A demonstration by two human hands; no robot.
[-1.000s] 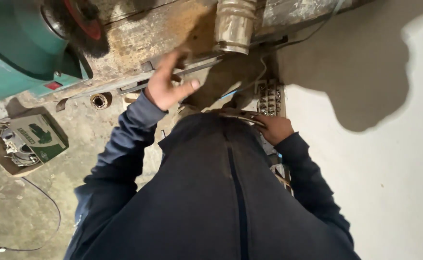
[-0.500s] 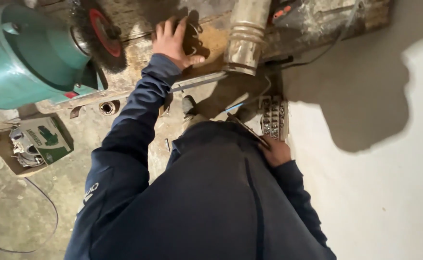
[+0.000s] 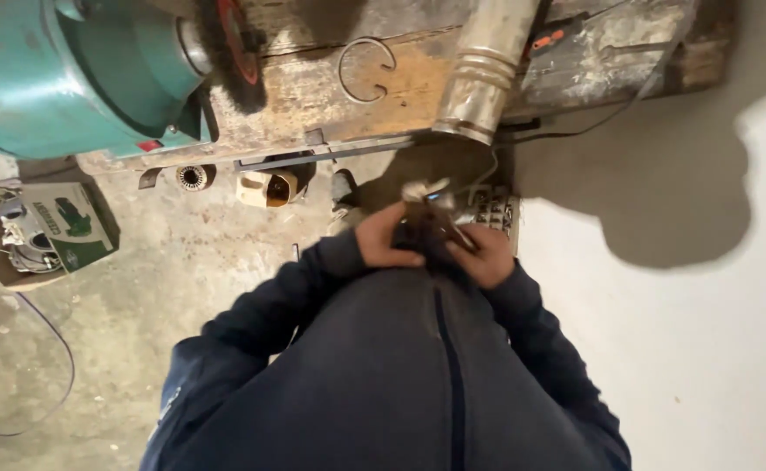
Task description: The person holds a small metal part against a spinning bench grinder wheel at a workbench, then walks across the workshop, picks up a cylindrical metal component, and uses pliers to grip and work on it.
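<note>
Both hands meet in front of my dark blue jacket. My left hand (image 3: 386, 239) and my right hand (image 3: 485, 254) are closed together on a small dark object (image 3: 427, 225) with a pale piece on top; it is blurred and I cannot tell what it is. Just beyond the hands, a grey block with rows of holes (image 3: 496, 209) lies on the floor. A worn wooden bench (image 3: 348, 105) stands further ahead, carrying an open metal ring (image 3: 365, 70).
A teal bench grinder (image 3: 69, 70) with a red wire wheel (image 3: 230, 44) sits on the bench's left. A metal pipe (image 3: 488, 70) leans over the bench. A cardboard box with parts (image 3: 38, 231) lies left on the concrete floor. A white wall (image 3: 706, 331) rises at right.
My left hand has left the bench top and come back to my body. It has joined the right hand on the small dark object. The view has shifted slightly.
</note>
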